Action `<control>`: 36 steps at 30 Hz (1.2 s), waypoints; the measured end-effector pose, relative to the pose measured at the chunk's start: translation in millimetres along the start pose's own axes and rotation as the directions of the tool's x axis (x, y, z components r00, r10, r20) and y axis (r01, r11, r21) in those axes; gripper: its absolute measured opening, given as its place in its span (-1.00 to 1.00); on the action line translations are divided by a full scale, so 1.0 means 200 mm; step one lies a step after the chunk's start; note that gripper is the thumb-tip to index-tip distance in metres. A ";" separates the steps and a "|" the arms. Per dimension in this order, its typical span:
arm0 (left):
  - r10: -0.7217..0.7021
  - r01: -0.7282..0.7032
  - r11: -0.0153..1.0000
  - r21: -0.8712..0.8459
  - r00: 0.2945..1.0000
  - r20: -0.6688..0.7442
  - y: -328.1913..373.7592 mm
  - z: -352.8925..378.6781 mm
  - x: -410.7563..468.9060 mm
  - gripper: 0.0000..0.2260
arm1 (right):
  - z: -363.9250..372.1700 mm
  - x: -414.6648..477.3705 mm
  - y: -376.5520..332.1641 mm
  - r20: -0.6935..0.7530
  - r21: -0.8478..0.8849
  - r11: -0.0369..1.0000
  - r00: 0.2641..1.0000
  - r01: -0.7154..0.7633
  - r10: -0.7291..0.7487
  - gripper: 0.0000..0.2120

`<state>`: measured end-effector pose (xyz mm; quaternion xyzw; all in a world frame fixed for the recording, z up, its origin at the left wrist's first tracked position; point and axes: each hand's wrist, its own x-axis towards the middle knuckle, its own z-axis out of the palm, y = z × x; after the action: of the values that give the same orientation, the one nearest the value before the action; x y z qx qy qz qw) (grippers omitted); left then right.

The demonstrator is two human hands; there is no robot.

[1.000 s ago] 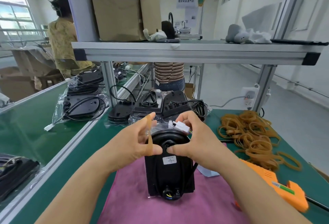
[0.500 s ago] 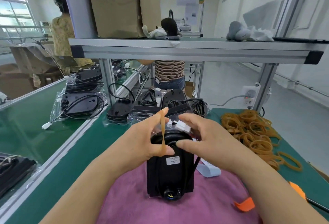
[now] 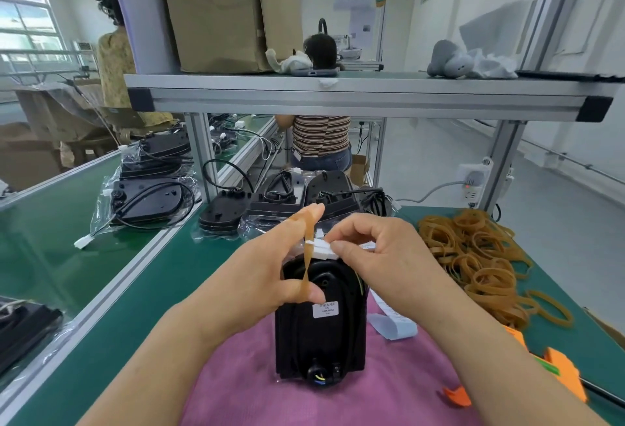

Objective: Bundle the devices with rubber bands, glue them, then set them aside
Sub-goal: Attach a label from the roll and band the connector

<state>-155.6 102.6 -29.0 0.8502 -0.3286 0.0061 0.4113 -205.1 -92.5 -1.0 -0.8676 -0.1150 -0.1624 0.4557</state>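
A stack of black devices (image 3: 321,331) stands on a pink cloth (image 3: 243,388) in front of me, with a white label on its upper face. My left hand (image 3: 270,273) holds a tan rubber band (image 3: 308,256) stretched between forefinger and thumb, just left of the stack's top. My right hand (image 3: 378,256) pinches the white connector (image 3: 321,248) at the top of the stack. An orange glue gun (image 3: 554,371) lies at the lower right, partly behind my right forearm.
A heap of tan rubber bands (image 3: 480,256) covers the green bench at the right. Bagged black devices (image 3: 297,202) with cables lie behind the stack and on the left bench (image 3: 148,199). A metal shelf (image 3: 355,94) runs overhead. A person in a striped shirt stands beyond.
My left hand has lifted and stretched the rubber band taller beside the stack's top. My right fingers have moved from the device's face up to the white connector. The camera has tilted up slightly.
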 end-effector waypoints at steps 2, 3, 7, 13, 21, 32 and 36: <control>0.018 -0.020 0.998 -0.052 0.999 -0.043 -0.01 0.02 -0.02 -0.07 | 0.00 0.01 -0.01 0.009 -0.039 0.999 1.000 -0.009 0.010 -0.84; 0.021 -0.027 0.996 -0.089 0.997 -0.073 -0.02 0.03 -0.03 -0.07 | 0.00 0.01 -0.01 0.011 -0.042 0.999 1.000 -0.020 0.021 -0.85; 0.007 -0.046 0.970 -0.237 0.986 -0.165 -0.04 0.06 -0.05 -0.08 | 0.02 0.00 -0.01 -0.029 -0.028 0.997 0.997 -0.066 0.066 -0.85; 0.191 -0.181 0.958 0.222 0.981 -0.023 0.06 0.00 -0.01 -0.08 | 0.02 0.02 -0.03 -0.025 -0.083 0.995 0.998 -0.059 0.057 -0.91; 0.117 -0.107 0.963 0.246 0.993 -0.026 0.09 -0.02 0.03 -0.32 | 0.06 0.00 0.00 -0.286 -0.075 0.989 0.953 -0.125 0.099 -0.88; 0.094 -0.092 0.987 0.133 0.995 -0.010 0.08 0.00 0.03 -0.54 | 0.17 0.01 -0.10 -0.178 -0.398 0.916 0.984 -0.056 -0.017 -0.76; 0.101 -0.095 0.983 0.155 0.994 -0.034 0.07 -0.01 0.02 -0.39 | 0.11 0.02 -0.09 -0.187 -0.356 0.933 0.982 -0.050 -0.019 -0.79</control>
<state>-158.7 95.7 -17.0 0.8618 -0.3599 0.0695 0.3507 -204.2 -63.4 2.2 -0.9179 -0.0331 -0.2582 0.2995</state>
